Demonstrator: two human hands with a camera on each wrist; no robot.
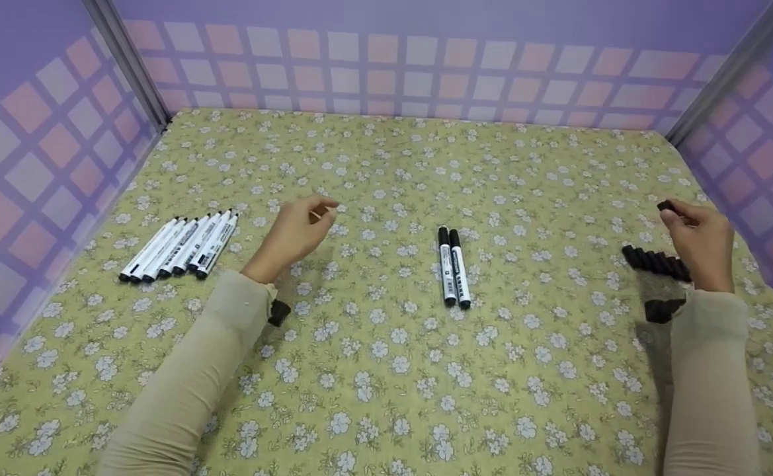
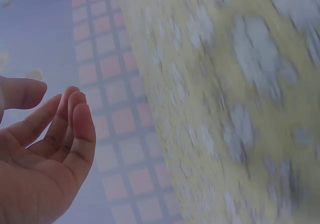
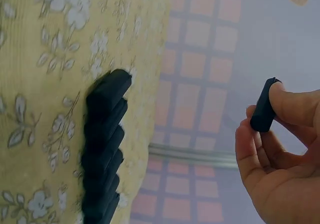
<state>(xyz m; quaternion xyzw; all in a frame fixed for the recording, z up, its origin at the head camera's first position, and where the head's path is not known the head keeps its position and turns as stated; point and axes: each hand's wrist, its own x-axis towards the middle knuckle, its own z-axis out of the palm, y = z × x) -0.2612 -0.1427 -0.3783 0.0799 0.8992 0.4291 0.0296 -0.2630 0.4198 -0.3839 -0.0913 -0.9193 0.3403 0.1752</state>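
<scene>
My right hand (image 1: 702, 241) pinches a black marker cap (image 3: 264, 107) between thumb and fingertips, raised above the cloth at the right. Just below it lies a row of several black caps (image 1: 654, 262), side by side; the hand hides part of that row. My left hand (image 1: 297, 228) is lifted over the cloth left of centre, its fingers loosely bent with nothing between them. To its left, several uncapped white markers (image 1: 181, 244) lie side by side, dark tips pointing away. Between the hands rest two capped white markers (image 1: 453, 268), their black caps at the far end.
A yellow-green floral cloth (image 1: 386, 370) covers the table. Purple walls with a pink and white check pattern (image 1: 386, 66) stand behind and at both sides, joined by grey corner posts (image 1: 128, 63).
</scene>
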